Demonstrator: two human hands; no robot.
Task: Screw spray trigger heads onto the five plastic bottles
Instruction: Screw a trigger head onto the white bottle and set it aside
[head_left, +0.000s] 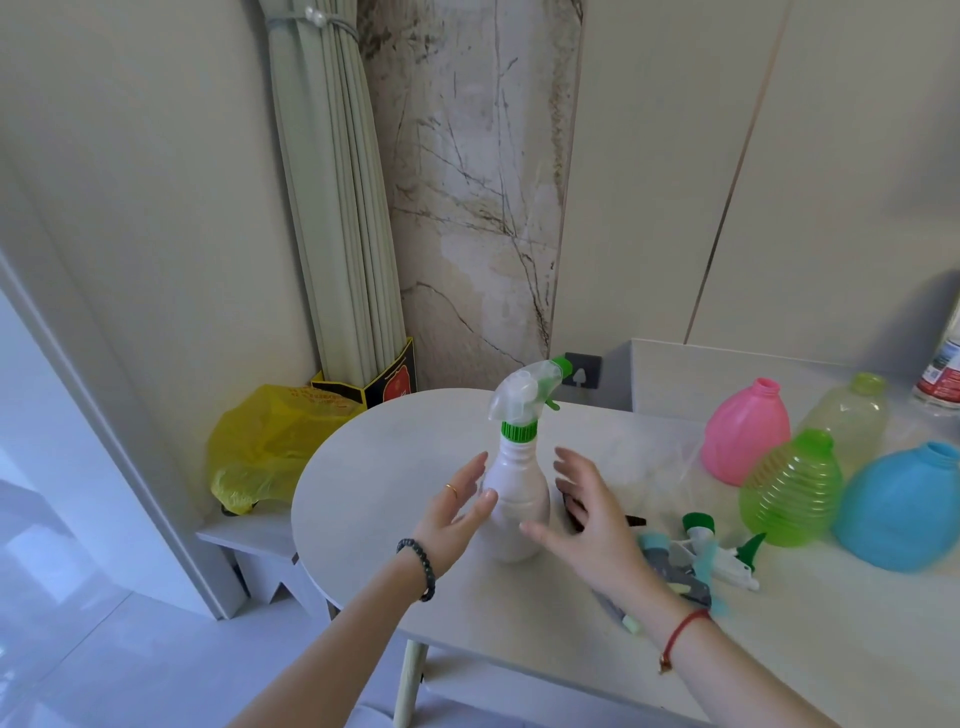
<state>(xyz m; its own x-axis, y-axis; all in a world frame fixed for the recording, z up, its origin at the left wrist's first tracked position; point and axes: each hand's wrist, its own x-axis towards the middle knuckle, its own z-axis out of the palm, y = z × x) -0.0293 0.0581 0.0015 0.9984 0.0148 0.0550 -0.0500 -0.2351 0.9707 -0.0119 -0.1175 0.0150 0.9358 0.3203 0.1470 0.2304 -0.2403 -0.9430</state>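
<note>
A spray bottle (519, 499) with its trigger head (527, 397) on stands upright on the tabletop (395, 467), left of centre. Loose trigger heads (701, 556) lie to its right, nearer. Four open bottles (795, 488) cluster at far right.

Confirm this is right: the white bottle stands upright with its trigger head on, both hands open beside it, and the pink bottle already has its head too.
Not quite. In the head view the pink bottle has a bare open neck, no head. The rest holds.
</note>
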